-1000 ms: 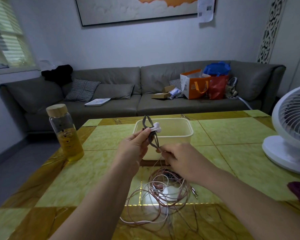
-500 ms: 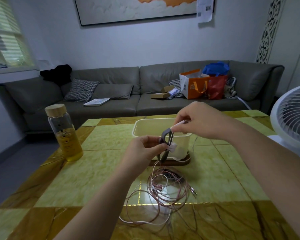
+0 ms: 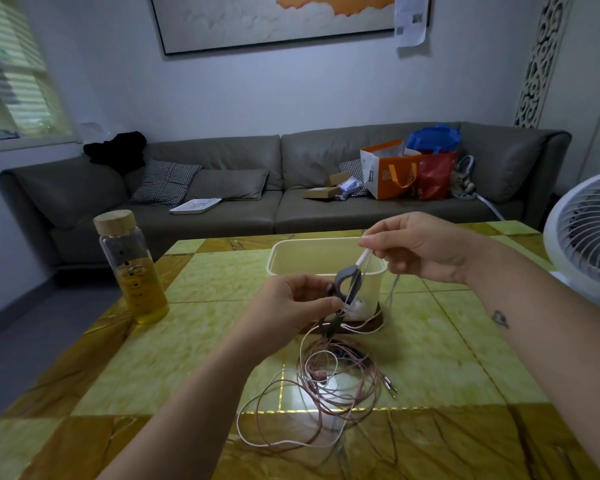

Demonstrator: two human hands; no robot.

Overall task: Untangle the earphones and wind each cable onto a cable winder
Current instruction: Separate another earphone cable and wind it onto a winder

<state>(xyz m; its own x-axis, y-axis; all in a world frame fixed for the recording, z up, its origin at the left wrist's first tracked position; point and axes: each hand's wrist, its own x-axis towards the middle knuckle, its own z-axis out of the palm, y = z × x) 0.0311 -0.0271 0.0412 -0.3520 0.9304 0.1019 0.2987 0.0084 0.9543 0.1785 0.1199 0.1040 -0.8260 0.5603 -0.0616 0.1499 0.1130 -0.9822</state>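
The grey cable winder (image 3: 347,279) stands upright in the air just in front of the cream tub (image 3: 309,241), above the middle of the table (image 3: 205,341). The left hand (image 3: 291,306), at eight o'clock of it, grips its lower part with curled fingers and thumb. A white cable (image 3: 363,260) runs from the winder up toward one o'clock, where the right hand (image 3: 426,247) pinches it between thumb and forefinger, the other fingers curled. Below, at six o'clock, the tangle of pink and white earphone cables (image 3: 329,382) lies loose on the table. A glass bottle (image 3: 132,271) of yellow liquid stands at nine o'clock, a white fan (image 3: 589,237) at three o'clock, and a grey sofa (image 3: 222,216) at twelve.
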